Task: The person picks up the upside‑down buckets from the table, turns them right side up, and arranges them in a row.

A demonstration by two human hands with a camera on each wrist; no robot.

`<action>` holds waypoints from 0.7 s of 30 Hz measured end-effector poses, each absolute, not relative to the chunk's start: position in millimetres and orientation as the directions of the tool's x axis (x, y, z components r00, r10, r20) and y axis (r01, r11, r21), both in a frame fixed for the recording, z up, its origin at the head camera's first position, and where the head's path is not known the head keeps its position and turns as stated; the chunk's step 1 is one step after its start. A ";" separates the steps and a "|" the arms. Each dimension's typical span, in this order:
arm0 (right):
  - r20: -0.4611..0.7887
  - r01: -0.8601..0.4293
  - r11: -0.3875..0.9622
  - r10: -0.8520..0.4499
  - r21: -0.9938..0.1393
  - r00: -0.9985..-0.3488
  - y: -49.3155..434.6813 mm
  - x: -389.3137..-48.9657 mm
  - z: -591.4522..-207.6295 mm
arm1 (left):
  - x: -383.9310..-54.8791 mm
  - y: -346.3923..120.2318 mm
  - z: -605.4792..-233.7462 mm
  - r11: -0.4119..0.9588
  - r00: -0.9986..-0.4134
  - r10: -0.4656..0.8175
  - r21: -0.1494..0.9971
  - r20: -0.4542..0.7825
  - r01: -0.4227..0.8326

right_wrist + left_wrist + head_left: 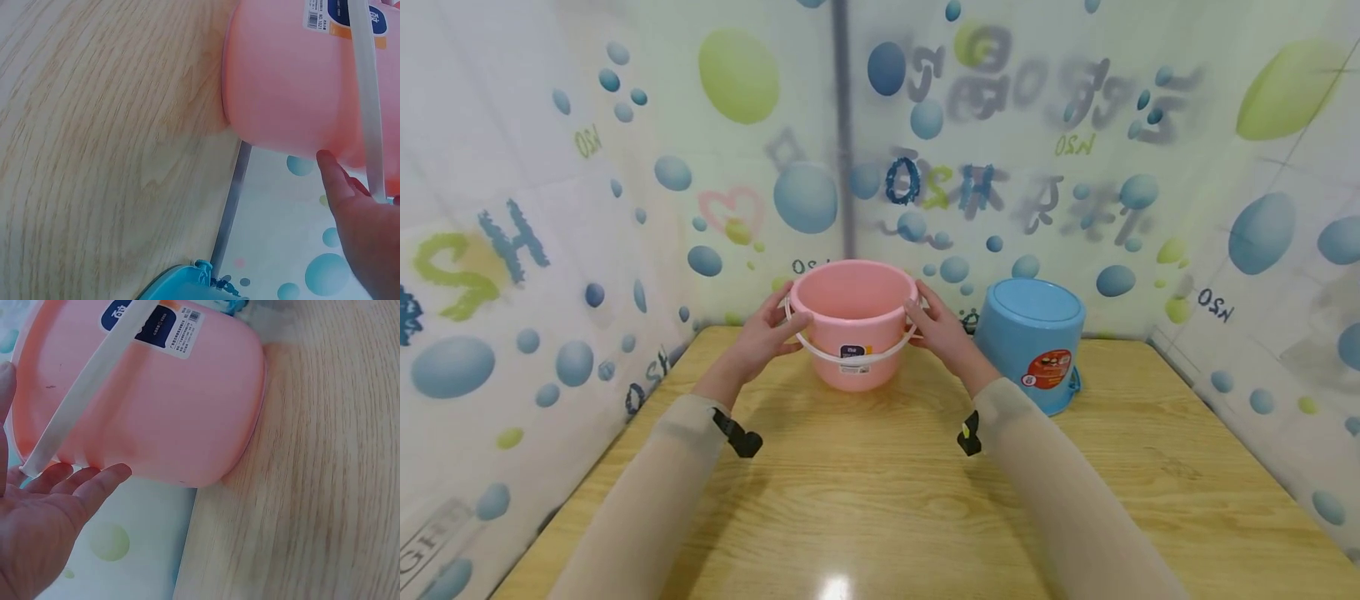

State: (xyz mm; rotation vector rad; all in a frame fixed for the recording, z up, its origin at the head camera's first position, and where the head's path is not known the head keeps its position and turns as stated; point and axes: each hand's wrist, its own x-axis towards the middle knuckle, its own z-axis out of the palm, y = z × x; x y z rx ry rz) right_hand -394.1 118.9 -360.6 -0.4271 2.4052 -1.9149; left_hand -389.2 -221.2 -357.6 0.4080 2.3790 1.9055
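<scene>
Your grip: both hands hold the pink bucket (857, 328), one at either side of its rim.
Left hand (766, 335): your thumb lies over the front of the rim, with the fingers against the side wall.
Right hand (937, 325): your thumb is likewise at the rim, and the right wrist view shows a finger touching the side wall.
Pink bucket: it is upright between your hands at the table's far part, mouth up; its base looks set on the wood.
White handle (853, 362): it hangs down the front of the bucket, crossing the label (852, 351).
Blue bucket (1033, 329): it stands upside down to your right, near your right forearm, with a red sticker (1048, 369) on its side.
Table (865, 467): wood-grained, beneath your beige sleeves (1060, 475).
Wall covering (662, 50): pale, printed with blue and green bubbles.
</scene>
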 end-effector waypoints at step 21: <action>0.158 -0.198 0.234 -0.176 -0.952 -0.972 114.9 -398.7 -361.7 | -391.8 -222.4 -352.0 0.235 -0.973 0.210 0.961 0.099 0.148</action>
